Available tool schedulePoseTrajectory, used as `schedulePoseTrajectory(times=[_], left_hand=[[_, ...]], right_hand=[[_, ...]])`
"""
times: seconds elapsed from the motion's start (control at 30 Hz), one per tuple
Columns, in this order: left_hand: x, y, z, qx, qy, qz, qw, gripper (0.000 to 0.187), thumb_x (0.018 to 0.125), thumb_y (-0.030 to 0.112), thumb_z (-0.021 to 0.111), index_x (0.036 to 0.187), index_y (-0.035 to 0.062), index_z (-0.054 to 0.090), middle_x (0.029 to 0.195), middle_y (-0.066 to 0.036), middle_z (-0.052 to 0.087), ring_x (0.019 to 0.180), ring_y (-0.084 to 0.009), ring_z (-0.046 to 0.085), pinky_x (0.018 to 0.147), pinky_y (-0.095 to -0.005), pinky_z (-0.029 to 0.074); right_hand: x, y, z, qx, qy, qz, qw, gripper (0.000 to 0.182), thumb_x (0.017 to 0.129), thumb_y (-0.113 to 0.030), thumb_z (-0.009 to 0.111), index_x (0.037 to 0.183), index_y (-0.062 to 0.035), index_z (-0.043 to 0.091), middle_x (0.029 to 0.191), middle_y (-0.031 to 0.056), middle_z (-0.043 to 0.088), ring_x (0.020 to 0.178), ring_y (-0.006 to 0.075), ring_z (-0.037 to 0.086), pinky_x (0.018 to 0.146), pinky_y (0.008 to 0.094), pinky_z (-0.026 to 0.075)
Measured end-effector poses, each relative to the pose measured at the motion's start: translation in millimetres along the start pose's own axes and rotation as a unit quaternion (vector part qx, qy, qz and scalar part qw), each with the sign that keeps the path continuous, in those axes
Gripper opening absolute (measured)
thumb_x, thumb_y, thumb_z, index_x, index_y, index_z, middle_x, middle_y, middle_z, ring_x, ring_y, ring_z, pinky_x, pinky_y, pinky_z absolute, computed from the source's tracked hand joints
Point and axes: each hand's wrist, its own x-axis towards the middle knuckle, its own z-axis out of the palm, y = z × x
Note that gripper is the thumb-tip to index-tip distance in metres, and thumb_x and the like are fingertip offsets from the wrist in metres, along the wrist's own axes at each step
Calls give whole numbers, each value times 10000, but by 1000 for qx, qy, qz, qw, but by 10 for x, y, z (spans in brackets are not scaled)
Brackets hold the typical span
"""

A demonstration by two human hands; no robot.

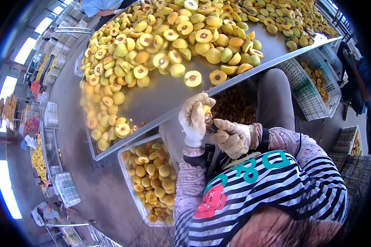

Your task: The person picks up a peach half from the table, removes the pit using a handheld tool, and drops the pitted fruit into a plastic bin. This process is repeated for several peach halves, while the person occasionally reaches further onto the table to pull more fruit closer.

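My left hand (196,115), in a pale glove, is closed around a yellow peach half (207,110) just past the near edge of the metal table (152,92). Close against it, my right hand (231,136), also gloved, grips a small metal pitting tool (212,124) whose tip meets the fruit. The fingers hide much of both. On the table lies a large heap of halved yellow peaches (156,45), many with brown stones showing. A lone peach half (192,78) rests cut side up near the edge.
A white crate (125,181) of peach halves stands below the table at left. Dark scraps (235,105) lie beneath my hands. At right stand another crate (299,88) and a person's dark glove (356,96). A blue sleeve (99,6) shows across the table.
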Motion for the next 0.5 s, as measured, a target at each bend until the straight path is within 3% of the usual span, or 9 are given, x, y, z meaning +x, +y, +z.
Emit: schedulePoseTrajectory(times=[0.1,0.13,0.17,0.23,0.27,0.3,0.37,0.4,0.5], left_hand=[[-112,59,-212,18,-27,-53,998,240,993,58,489,1122,-62,652,910,-145,716,869,-204,699,817,-330,574],[-141,-31,-404,-30,-15,-114,993,247,986,77,510,1115,-71,659,916,-144,718,880,-217,706,812,-333,578],[-209,-84,-589,-105,-33,-171,979,244,984,88,523,1095,-68,674,912,-142,719,831,-219,703,782,-329,583],[-285,88,-494,-149,28,-242,958,278,1010,143,498,1126,-56,654,928,-151,713,834,-249,694,801,-357,579],[-313,139,-446,-186,78,-263,944,291,1018,159,482,1139,-51,643,936,-157,710,845,-259,690,814,-368,574],[-338,167,-379,-224,124,-285,924,304,1027,176,467,1152,-47,632,944,-163,707,855,-270,686,826,-379,570],[-370,171,-277,-256,180,-315,896,327,1040,205,440,1174,-38,613,960,-174,701,882,-288,679,853,-395,560],[-373,177,-242,-249,192,-320,894,337,1045,218,429,1182,-34,605,968,-178,699,899,-294,677,868,-400,554],[-390,151,-147,-261,190,-310,894,301,1045,213,427,1134,-8,610,966,-176,697,885,-287,679,843,-391,564]], right_hand=[[-85,132,93,-134,48,-16,990,495,1026,-587,439,890,-124,547,561,-43,475,387,65,433,354,230,379],[-10,100,240,-119,-62,49,990,488,1025,-575,450,875,-122,548,559,-47,467,380,62,417,348,231,388],[-40,86,283,-124,-35,41,991,514,1010,-599,460,848,-117,534,555,-50,447,381,65,395,330,234,364],[-22,36,364,-218,235,-21,947,556,977,-664,478,785,-143,499,508,-58,369,377,76,332,331,251,306],[35,55,516,-337,419,-10,843,480,1010,-559,530,759,-155,472,518,-55,371,383,68,326,345,253,280],[84,69,485,-470,431,12,770,371,1006,-453,594,809,-144,540,537,-46,401,397,81,359,372,252,278],[230,126,446,-647,451,-133,600,280,939,-346,685,934,-77,609,657,-16,541,508,131,498,494,289,414],[306,144,361,-711,468,-203,484,289,898,-288,732,1009,-37,640,737,0,621,585,157,579,577,311,493],[472,88,331,-789,536,-88,285,386,912,-336,694,1181,-65,635,849,86,719,774,230,702,745,402,560]])
